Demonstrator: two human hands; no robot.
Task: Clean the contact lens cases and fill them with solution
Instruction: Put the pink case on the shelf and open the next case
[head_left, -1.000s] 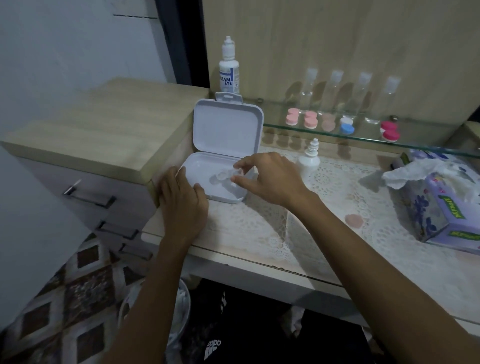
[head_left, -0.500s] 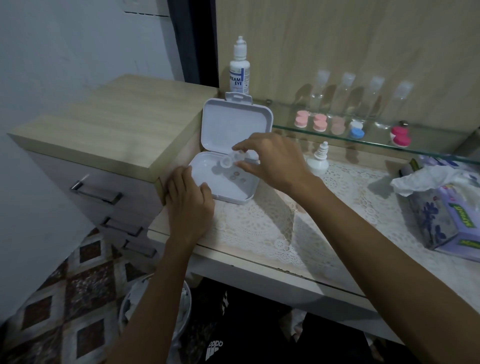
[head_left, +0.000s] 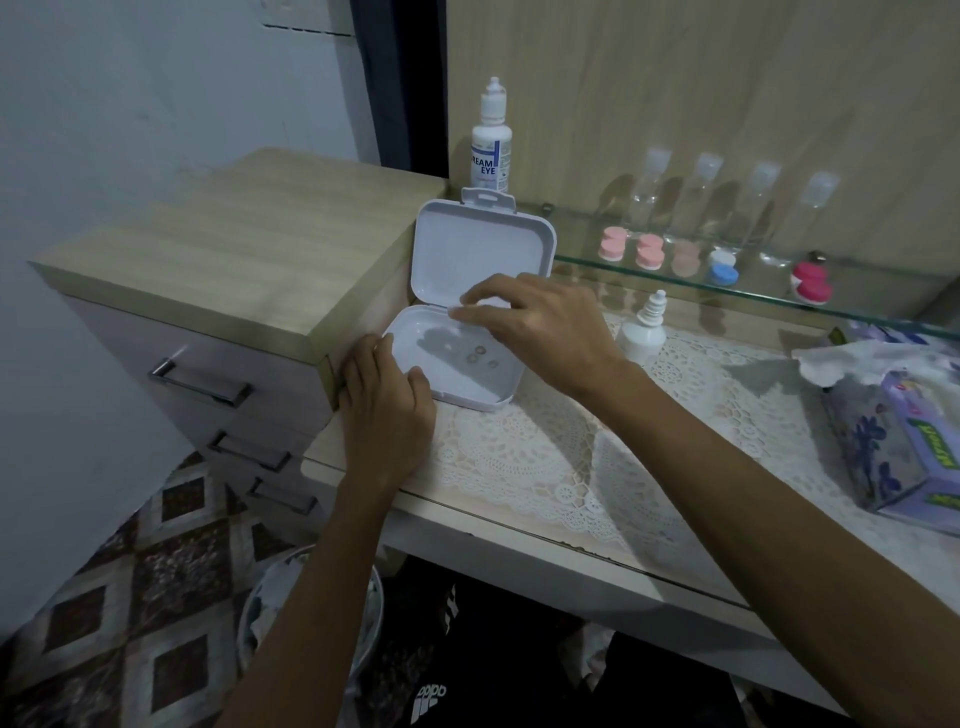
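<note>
White hinged box (head_left: 457, 358) open at the desk's (head_left: 597, 499) 10 o'clock corner, lid upright against the drawer cabinet (head_left: 249, 260), tray flat on the lace mat (head_left: 524, 457); a few small rings lying loose on the tray floor toward 3 o'clock. Left hand (head_left: 387, 410) resting at the tray's 8 o'clock edge, fingers loosely curved over the rim, thumb on the near wall — steadying, not gripping round anything. Right hand (head_left: 540, 327) hovering above the tray's 1 o'clock side, fingers (head_left: 470, 299) and thumb drawn together in a pinch on a small clear piece, too faint to name. Small white dropper bottle (head_left: 647, 330) standing just beside the right wrist at 3 o'clock of the box. Tall solution bottle (head_left: 491, 140) upright behind the lid at 12 o'clock. On the glass shelf (head_left: 753, 291) at 1 to 2 o'clock, a row of contact lens cases (head_left: 649, 252) — two pink, one dull pink, one blue and white, one deep pink at the far end — with four clear bottles (head_left: 701, 197) lined up behind them. Tissue box (head_left: 904, 441) at 3 o'clock on the desk, a tissue sticking up from its top. Below the desk edge at 7 o'clock, a round bin (head_left: 311, 608) on the patterned floor.
</note>
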